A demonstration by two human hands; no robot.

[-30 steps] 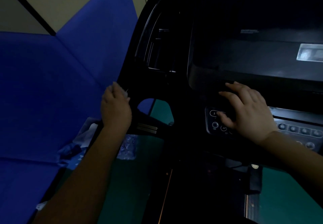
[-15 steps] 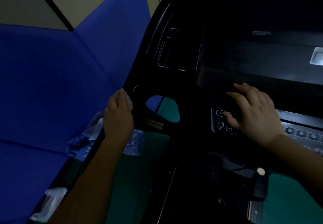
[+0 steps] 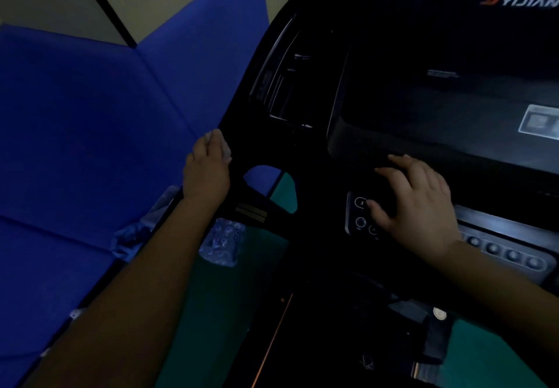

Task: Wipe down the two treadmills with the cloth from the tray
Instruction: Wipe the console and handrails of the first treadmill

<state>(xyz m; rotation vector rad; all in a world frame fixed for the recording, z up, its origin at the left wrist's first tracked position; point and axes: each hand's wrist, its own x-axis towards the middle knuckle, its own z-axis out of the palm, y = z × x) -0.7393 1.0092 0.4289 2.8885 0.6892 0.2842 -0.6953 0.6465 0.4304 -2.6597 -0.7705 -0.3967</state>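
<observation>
Cloth (image 3: 218,145) bunched under my left hand (image 3: 206,170), fingers curled over it against the treadmill (image 3: 393,91) frame. My right hand (image 3: 419,203) rests flat, fingers spread, on the button panel (image 3: 360,215).

Mostly hidden cloth, cropped console

The left hand (image 3: 207,168) covers the cloth (image 3: 226,149), only pale edges showing; the treadmill (image 3: 393,91) logo and sticker are cut off at right.
</observation>
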